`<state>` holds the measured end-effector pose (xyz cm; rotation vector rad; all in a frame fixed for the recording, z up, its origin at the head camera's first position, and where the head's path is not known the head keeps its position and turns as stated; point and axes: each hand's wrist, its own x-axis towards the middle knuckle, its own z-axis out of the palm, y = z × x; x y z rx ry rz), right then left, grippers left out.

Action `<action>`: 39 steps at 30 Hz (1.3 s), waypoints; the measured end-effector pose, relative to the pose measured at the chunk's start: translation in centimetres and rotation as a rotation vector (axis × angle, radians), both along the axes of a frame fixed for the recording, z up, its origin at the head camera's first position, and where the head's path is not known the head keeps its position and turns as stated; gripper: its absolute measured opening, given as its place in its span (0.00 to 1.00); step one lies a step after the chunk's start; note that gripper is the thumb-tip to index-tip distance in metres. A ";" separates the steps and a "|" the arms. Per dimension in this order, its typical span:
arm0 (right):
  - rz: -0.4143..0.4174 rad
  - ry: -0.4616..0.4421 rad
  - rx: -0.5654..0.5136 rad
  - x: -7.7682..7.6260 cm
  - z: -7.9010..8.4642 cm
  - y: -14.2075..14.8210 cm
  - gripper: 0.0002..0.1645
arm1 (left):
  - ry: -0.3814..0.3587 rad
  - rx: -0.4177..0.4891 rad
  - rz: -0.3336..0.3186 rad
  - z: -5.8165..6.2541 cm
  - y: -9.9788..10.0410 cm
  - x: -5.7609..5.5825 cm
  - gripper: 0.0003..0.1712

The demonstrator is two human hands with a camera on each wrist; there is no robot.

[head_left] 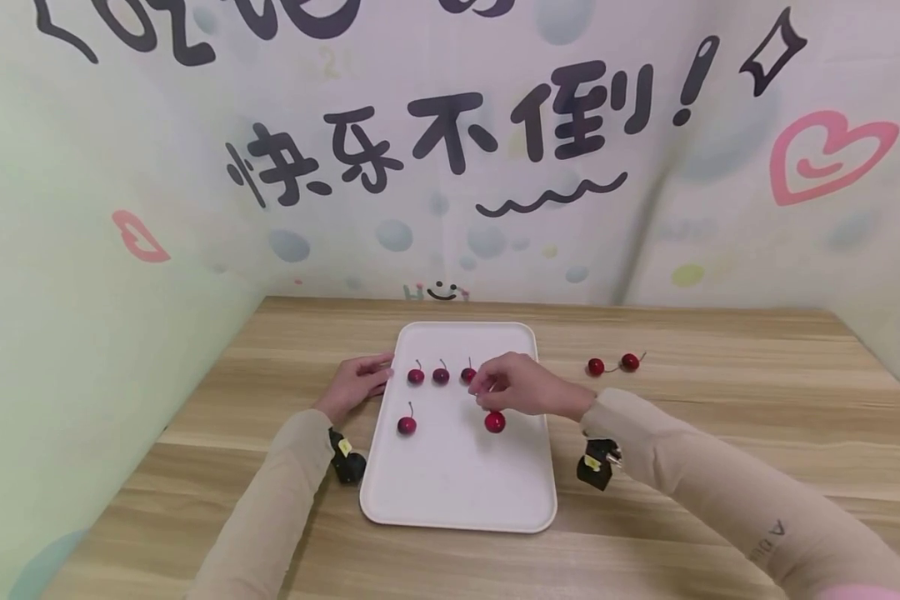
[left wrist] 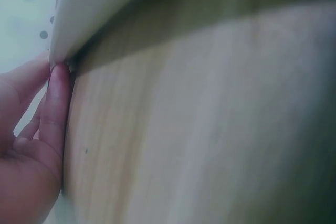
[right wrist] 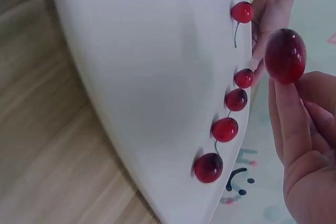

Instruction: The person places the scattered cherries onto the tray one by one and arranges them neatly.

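My right hand (head_left: pixel 513 385) pinches the stem of a dark red cherry (right wrist: pixel 285 56). That cherry hangs over the right half of a white tray (head_left: pixel 457 492). A row of several cherries (head_left: pixel 440 377) crosses the tray's upper part; its right end is partly behind my right hand in the head view. Below the row's left end is a single cherry (head_left: pixel 407 426) with its stem up. At the tray's left rim, my left hand (head_left: pixel 355 385) rests with fairly straight fingers (left wrist: pixel 54 114) touching the edge.
Two cherries (head_left: pixel 629 362) lie on the wooden table (head_left: pixel 720 400) to the right of the tray, beyond my right forearm. A printed cloth (head_left: pixel 450 242) stands behind the table. Each wrist carries a small black camera (head_left: pixel 595 465).
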<state>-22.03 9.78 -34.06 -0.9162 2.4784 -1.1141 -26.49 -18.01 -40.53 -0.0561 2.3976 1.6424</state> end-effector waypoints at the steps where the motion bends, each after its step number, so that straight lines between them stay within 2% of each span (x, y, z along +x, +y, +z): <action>1: -0.014 0.000 -0.001 -0.1 -0.1 -0.3 0.07 | -0.003 0.003 0.000 0.0 0.0 0.0 0.22; 9: -0.134 -0.112 -0.038 -0.6 -0.6 -3.0 0.07 | 0.012 0.005 -0.007 0.2 0.1 0.1 0.22; 14: -0.192 -0.171 -0.018 -0.9 -1.0 -4.5 0.06 | 0.001 0.001 -0.002 0.2 0.0 0.1 0.23; 20: -0.221 -0.223 0.028 -1.4 -1.7 -5.8 0.06 | 0.000 0.003 0.004 0.2 0.0 0.1 0.22; 30: -0.266 -0.195 0.089 -1.9 -2.7 -6.6 0.06 | -0.011 0.006 0.005 0.1 0.1 0.0 0.22; 39: -0.273 -0.215 0.089 -2.3 -3.7 -6.8 0.05 | -0.013 0.011 0.003 0.3 0.1 0.1 0.22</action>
